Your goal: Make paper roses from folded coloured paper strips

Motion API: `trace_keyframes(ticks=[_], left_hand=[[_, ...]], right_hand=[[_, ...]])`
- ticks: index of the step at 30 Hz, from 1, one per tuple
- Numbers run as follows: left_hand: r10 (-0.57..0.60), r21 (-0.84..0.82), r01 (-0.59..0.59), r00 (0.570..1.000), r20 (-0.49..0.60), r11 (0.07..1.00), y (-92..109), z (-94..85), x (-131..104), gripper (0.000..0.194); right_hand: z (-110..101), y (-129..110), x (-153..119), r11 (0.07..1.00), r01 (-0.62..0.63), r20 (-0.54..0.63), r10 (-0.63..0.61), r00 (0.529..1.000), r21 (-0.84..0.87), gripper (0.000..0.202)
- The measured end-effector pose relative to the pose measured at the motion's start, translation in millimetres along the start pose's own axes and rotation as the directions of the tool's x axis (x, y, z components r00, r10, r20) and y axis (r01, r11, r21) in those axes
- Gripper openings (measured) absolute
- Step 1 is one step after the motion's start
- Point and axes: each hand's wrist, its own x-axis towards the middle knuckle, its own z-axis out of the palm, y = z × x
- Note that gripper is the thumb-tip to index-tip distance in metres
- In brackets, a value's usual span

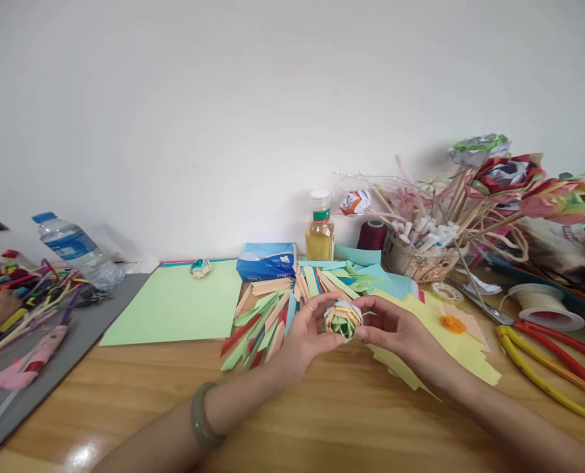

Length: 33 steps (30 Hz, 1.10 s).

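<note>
Green-and-peach paper flower [343,322] is pinched from both sides, left hand [309,336] and right hand [396,326], over the tabletop [253,420], probably so its folds don't spring loose. Paper strips [267,322] lie just behind, toward the tabletop's back edge, likely for easy reach (second flower [200,268] sits by the green sheet [174,309]'s back edge, maybe to stay uncrushed).

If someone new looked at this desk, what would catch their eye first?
Probably the folded paper rosette, held between the left hand and right hand near the middle. Next, likely the large paper flowers at the right, above the basket. Then the broad green sheet at left, with another rosette near its far edge.
</note>
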Motion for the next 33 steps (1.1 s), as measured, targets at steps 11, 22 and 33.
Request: trace_keyframes(ticks=[11, 22, 33], left_hand=[[-0.098, -0.056, 0.098, 0.995, -0.004, 0.994, -3.6, -0.8, 1.3, 0.047], [0.085, -0.029, -0.086, 0.996, -0.033, 0.996, -1.3, -1.6, -0.5, 0.039], [0.377, 0.617, -0.344, 0.923, 0.082, 0.707, 1.3, 4.2, -7.7, 0.056]], right_hand=[[4.0, 0.9, 0.3, 0.992, -0.014, 0.024, 0.011, 1.000, 0.125, 0.040], [7.4, 0.1, -3.1, 0.852, -0.152, 0.025, 0.161, 0.987, 0.502, 0.034], [13.9, 4.9, -4.5, 0.944, -0.044, 0.043, 0.031, 0.999, 0.327, 0.036]])
